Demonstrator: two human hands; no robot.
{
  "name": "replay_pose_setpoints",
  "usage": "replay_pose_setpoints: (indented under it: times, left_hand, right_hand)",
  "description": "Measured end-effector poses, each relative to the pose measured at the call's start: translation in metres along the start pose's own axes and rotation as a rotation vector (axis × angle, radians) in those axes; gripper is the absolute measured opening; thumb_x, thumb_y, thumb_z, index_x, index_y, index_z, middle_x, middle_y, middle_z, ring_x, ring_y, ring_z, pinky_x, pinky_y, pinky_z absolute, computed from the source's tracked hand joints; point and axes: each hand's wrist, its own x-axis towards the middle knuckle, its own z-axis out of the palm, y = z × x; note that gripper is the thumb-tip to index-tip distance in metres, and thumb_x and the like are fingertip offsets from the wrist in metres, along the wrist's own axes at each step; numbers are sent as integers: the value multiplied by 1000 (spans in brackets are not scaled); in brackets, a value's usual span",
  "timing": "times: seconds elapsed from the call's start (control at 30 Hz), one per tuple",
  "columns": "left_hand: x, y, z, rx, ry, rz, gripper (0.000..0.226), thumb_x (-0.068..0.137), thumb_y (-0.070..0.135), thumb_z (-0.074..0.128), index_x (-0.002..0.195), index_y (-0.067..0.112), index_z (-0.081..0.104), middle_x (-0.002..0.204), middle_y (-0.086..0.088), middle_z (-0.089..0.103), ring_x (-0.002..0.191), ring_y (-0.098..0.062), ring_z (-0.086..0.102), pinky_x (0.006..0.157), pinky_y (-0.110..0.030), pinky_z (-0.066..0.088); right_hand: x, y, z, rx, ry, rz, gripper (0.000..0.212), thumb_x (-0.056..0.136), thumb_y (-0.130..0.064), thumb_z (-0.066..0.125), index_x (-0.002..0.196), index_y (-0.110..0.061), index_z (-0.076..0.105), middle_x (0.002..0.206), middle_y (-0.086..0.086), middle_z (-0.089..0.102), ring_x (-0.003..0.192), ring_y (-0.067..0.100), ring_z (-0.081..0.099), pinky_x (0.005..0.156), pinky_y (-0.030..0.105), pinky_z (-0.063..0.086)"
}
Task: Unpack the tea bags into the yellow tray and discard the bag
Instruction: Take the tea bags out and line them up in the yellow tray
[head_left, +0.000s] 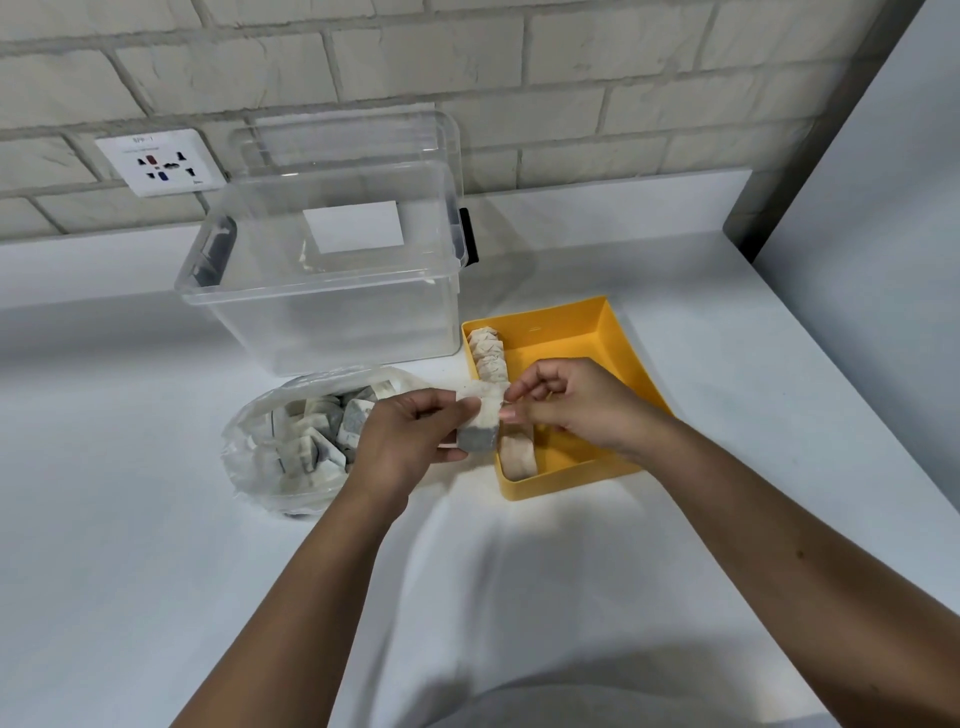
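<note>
pinching tea bag (479, 422) upright, dark end down: left hand (410, 434), right hand (569, 405).

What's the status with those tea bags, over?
Left hand grips white paper tea bags, right hand pinches them. Some lie in yellow plastic tray; more in clear plastic bag. Nothing blocking.

A white counter (675, 322) carries a clear storage box (322, 312) at the far side, a plastic bag (249, 467) nearer, and a yellow tray (561, 332) to the bag's right.
</note>
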Motion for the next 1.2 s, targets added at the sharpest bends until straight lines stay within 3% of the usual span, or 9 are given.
replay_pose_setpoints:
  times: [0.17,0.27,0.5,0.7,0.87,0.97,1.1,1.2]
  left_hand:
    - [-2,11,10,-2,-80,31,15,84,12,77,90,0,70,76,-8,73,67,-15,71,65,-27,61]
    - [-3,9,10,-5,-78,20,16,83,14,78,90,1,71,78,-8,75,67,-14,71,63,-25,61]
    - [-1,3,3,-5,-18,28,18,85,13,75,97,0,74,87,-13,75,71,-16,70,65,-25,62]
    - [1,4,1,3,5,17,13,92,10,68,97,0,74,88,-12,73,78,-20,71,68,-26,62]
    - [1,2,-1,17,14,22,15,93,11,67,95,-2,73,87,-12,71,78,-21,70,71,-29,63]
    - [1,1,0,24,13,25,13,92,11,68,92,-1,74,85,-10,72,79,-20,70,72,-30,62]
    - [1,0,0,24,9,24,10,91,13,70,88,5,76,84,-8,74,78,-18,71,75,-32,62]
    - [2,3,1,14,-7,31,11,90,14,70,90,6,77,86,-8,75,78,-18,71,76,-33,62]
  right_hand:
    - [-4,-4,2,74,72,-40,16,74,-25,83,74,-18,69,63,-8,62,55,8,50,57,20,43]
    - [-9,-3,-3,53,101,-34,16,74,-24,83,73,-17,68,59,-9,63,51,8,51,57,20,44]
    - [-16,3,-24,-142,-41,61,17,77,-23,82,82,-12,70,65,-7,66,52,9,50,59,21,45]
    - [-8,12,-12,-273,-131,114,17,75,-23,83,81,-12,72,57,-10,64,54,11,52,60,23,46]
    - [2,16,2,-360,-75,109,16,77,-27,81,75,-21,66,68,-6,66,58,8,55,61,24,46]
    - [3,14,6,-426,-76,104,19,75,-31,83,75,-24,65,71,-8,65,70,11,60,68,26,49]
    - [0,11,1,-478,-32,93,27,70,-38,85,85,-24,68,74,-10,65,77,11,62,68,23,45]
    - [-3,0,-8,-369,49,26,33,69,-38,85,95,-23,70,81,-7,69,79,10,63,68,20,45]
